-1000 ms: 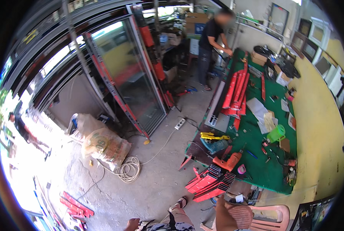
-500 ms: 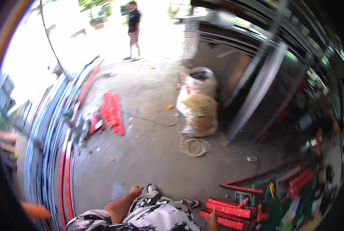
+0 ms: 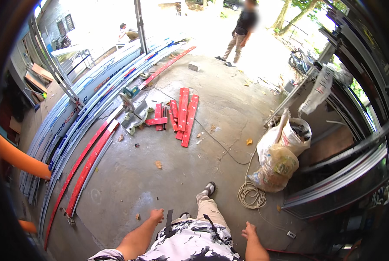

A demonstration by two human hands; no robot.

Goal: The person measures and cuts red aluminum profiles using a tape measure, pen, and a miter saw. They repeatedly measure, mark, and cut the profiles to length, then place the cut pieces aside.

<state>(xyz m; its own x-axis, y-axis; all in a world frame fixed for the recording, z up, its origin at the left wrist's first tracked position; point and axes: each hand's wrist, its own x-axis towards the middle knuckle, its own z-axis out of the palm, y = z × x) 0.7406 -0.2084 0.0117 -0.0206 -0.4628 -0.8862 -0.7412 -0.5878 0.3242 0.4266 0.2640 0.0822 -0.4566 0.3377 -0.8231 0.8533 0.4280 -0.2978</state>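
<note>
My left hand (image 3: pixel 157 215) hangs beside my waist with its fingers loosely bent, holding nothing I can see. On the other side, my right hand (image 3: pixel 249 230) is held out with fingers apart and nothing in it. Both hands are above the concrete floor, touching no object. Ahead on the floor lie several short red-wrapped bars (image 3: pixel 188 121). Left of them stands a mitre saw (image 3: pixel 135 114) with shorter red pieces (image 3: pixel 157 121) beside it. Long red strips (image 3: pixel 88 177) run along the left.
Long pale-blue wrapped profiles (image 3: pixel 70 126) are stacked at left, near an orange tube (image 3: pixel 22 157). Filled sacks (image 3: pixel 278 161) and a coiled cable (image 3: pixel 252 195) lie at right, before leaning metal frames (image 3: pixel 346 178). A person (image 3: pixel 241 32) stands ahead; another (image 3: pixel 128 32) crouches farther off.
My view has swung left, so the saw and red bars now appear nearer the middle. My right hand is away from the red bundle, which has left the view. One foot has stepped forward.
</note>
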